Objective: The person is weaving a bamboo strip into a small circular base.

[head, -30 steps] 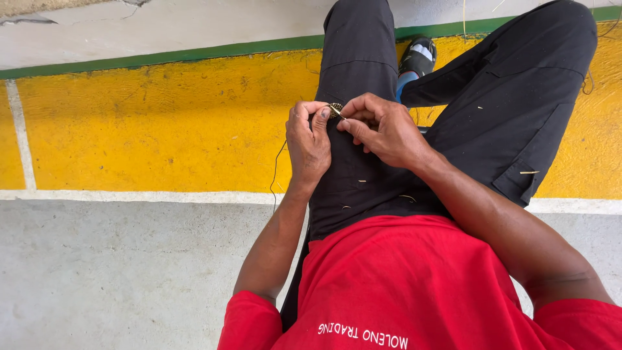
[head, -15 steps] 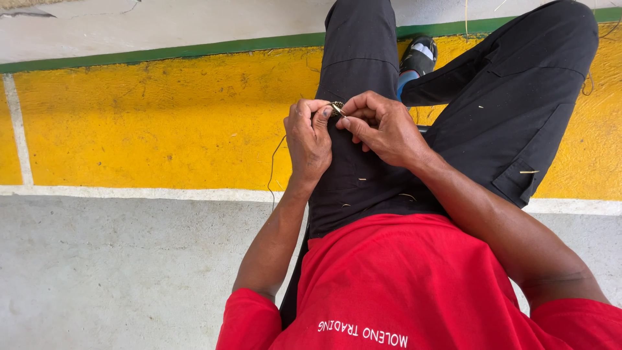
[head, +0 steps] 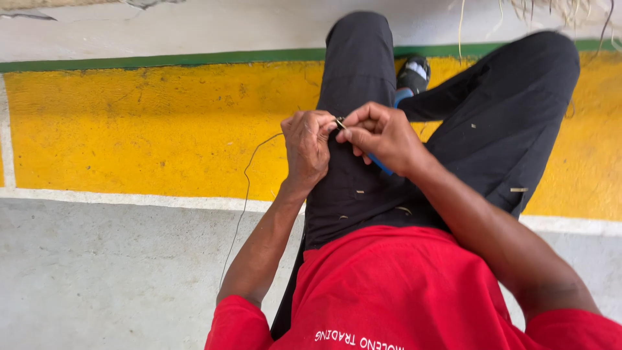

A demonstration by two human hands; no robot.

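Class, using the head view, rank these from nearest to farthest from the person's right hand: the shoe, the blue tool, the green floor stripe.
From the right hand:
1. Blue tool, under its palm.
2. Shoe, just beyond.
3. Green floor stripe, farther up, across the floor.

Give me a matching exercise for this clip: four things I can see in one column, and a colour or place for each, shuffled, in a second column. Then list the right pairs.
Things
1. shirt
2. trousers
3. thin cord
4. floor stripe

Colour or place
A. hangs down from the left hand, over the yellow floor
B. green, along the far edge of the yellow band
C. red, nearest the camera
D. black, under both hands

The right hand meets the left hand above the trousers.

Pairs: 1-C, 2-D, 3-A, 4-B
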